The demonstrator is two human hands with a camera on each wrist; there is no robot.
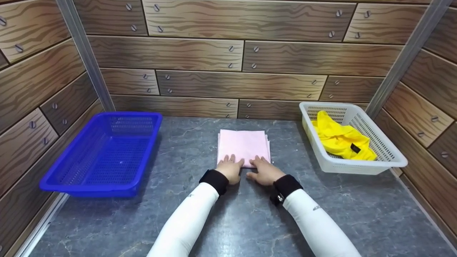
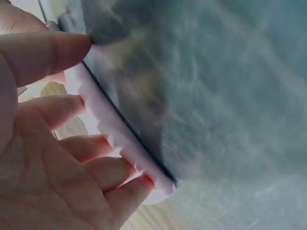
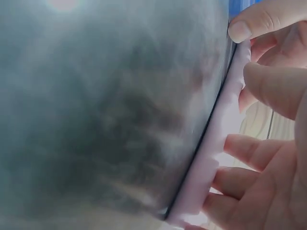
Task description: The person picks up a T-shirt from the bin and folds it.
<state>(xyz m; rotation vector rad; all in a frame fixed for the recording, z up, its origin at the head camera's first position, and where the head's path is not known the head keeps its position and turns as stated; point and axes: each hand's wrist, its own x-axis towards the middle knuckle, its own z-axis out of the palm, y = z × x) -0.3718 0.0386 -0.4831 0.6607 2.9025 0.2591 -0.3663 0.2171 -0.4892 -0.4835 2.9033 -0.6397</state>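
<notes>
A pink cloth (image 1: 243, 144), folded into a neat square, lies flat on the grey marbled table (image 1: 178, 221). On the left part of its near edge my left hand (image 1: 229, 170) rests, fingertips on the fabric. My right hand (image 1: 264, 170) touches the right part of that edge in the same way. In the left wrist view, the fingers (image 2: 103, 172) lie along the thick folded edge, thumb apart from it. The right wrist view shows fingers (image 3: 235, 182) against the layered cloth (image 3: 211, 148), thumb held off.
On the left stands a blue plastic basket (image 1: 146, 160) with nothing in it. A white basket (image 1: 326, 157) at the right holds a crumpled yellow cloth (image 1: 342, 137) with a small black label. Wood-patterned walls (image 1: 200, 53) enclose the table at the back and sides.
</notes>
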